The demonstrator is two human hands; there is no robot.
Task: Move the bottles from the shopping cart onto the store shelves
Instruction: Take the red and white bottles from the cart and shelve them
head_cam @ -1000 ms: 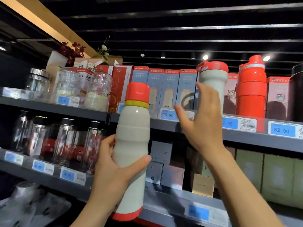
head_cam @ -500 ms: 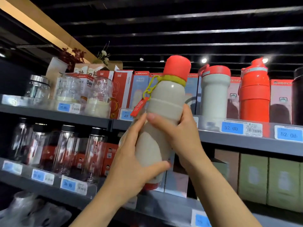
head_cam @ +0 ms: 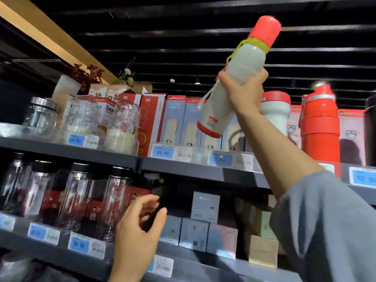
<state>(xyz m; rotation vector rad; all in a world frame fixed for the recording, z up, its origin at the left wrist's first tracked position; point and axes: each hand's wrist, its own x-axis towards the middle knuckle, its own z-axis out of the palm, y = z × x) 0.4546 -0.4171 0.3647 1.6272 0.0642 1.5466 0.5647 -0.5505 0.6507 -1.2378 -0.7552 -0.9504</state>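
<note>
Bottle (head_cam: 234, 82) now higher, in right hand (head_cam: 244, 92) alone; left hand (head_cam: 138, 231) off, lower.

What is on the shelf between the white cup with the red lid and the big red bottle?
In the head view, nothing stands between the white cup and the red bottle; only a red box shows behind that gap.

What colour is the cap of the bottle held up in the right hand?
Coral red, above a yellow-green band, on the bottle; head view.

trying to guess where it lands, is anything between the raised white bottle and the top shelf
Nothing visible blocks it. The right hand holds the white bottle tilted above the top shelf, ahead of the blue boxes. The white cup stands just right.
</note>
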